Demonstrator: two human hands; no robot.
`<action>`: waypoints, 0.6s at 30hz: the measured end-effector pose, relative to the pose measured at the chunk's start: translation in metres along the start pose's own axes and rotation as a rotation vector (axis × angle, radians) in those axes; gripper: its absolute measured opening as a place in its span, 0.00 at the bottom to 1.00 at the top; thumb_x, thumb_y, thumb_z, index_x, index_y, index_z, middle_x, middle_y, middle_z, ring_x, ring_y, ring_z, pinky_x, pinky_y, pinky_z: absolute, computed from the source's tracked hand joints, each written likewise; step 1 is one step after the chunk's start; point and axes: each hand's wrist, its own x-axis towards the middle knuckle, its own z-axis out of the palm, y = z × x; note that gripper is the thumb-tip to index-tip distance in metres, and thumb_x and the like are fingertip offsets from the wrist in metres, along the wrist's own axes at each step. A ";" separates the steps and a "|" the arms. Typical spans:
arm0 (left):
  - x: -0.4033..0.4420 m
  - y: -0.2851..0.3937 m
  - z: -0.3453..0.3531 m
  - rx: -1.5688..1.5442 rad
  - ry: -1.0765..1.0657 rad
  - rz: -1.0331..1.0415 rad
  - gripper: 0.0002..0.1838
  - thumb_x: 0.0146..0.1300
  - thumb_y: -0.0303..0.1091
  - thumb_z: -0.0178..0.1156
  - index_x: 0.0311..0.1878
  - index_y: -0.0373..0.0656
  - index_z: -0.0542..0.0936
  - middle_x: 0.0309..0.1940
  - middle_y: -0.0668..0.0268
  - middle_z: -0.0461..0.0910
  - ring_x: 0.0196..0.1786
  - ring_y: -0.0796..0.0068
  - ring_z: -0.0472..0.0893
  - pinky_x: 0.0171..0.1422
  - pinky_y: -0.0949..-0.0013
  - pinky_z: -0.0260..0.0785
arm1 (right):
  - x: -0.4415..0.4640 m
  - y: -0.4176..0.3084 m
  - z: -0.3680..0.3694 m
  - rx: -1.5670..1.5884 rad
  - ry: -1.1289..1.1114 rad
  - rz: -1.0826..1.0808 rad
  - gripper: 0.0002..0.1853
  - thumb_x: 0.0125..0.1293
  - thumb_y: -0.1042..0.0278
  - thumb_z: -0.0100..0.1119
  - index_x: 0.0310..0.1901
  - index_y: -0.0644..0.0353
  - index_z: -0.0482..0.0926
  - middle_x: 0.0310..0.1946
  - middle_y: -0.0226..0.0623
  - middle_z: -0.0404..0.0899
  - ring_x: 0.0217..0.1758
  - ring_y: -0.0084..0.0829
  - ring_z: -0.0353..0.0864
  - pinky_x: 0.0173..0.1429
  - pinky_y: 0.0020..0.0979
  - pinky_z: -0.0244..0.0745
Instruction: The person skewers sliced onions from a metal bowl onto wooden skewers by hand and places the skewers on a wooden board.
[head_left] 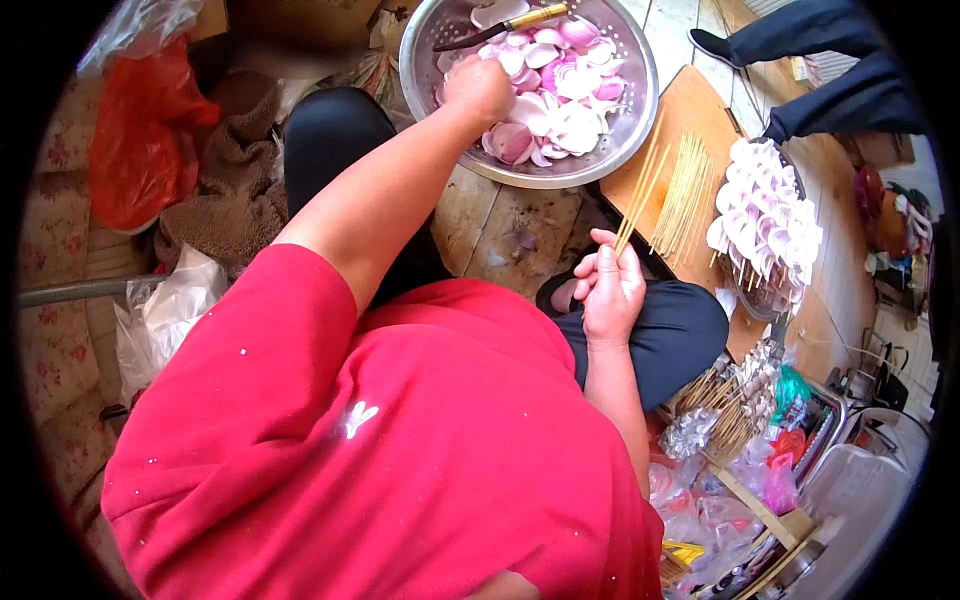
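My left hand (478, 92) is in the metal colander (641, 100), curled among the cut purple onion pieces (572, 75); its fingertips are hidden, so what they hold cannot be seen. A knife (535, 17) with a yellowish handle lies across the onions near the colander's far rim. Closer to my right knee, my right hand (612, 290) is closed around a few thin bamboo skewers (645, 190), which point up and away from me. Beside them, a row of bare skewers (685, 195) lies on a wooden board (655, 125).
At the right, onion pieces threaded on skewers (765, 215) are heaped on a dish. Foil-wrapped skewers (735, 400) and plastic bags (715, 510) lie lower right. Another person's legs (810, 35) show at top right. A red bag (145, 140) and brown cloth (235, 200) are left.
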 end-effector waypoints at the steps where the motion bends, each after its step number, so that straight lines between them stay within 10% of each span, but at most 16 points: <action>1: -0.002 -0.005 0.002 0.094 0.019 -0.004 0.12 0.57 0.33 0.53 0.43 0.43 0.80 0.49 0.57 0.76 0.54 0.55 0.73 0.55 0.59 0.68 | -0.001 0.001 0.001 0.028 -0.015 0.021 0.11 0.71 0.67 0.43 0.47 0.62 0.73 0.21 0.29 0.73 0.15 0.12 0.64 0.19 0.15 0.61; 18: -0.008 0.000 0.009 0.092 -0.051 0.328 0.14 0.56 0.32 0.50 0.46 0.48 0.76 0.43 0.59 0.78 0.50 0.59 0.75 0.51 0.57 0.66 | 0.000 0.008 0.012 -0.026 -0.090 0.074 0.11 0.70 0.66 0.44 0.45 0.62 0.74 0.20 0.29 0.72 0.15 0.13 0.64 0.20 0.16 0.61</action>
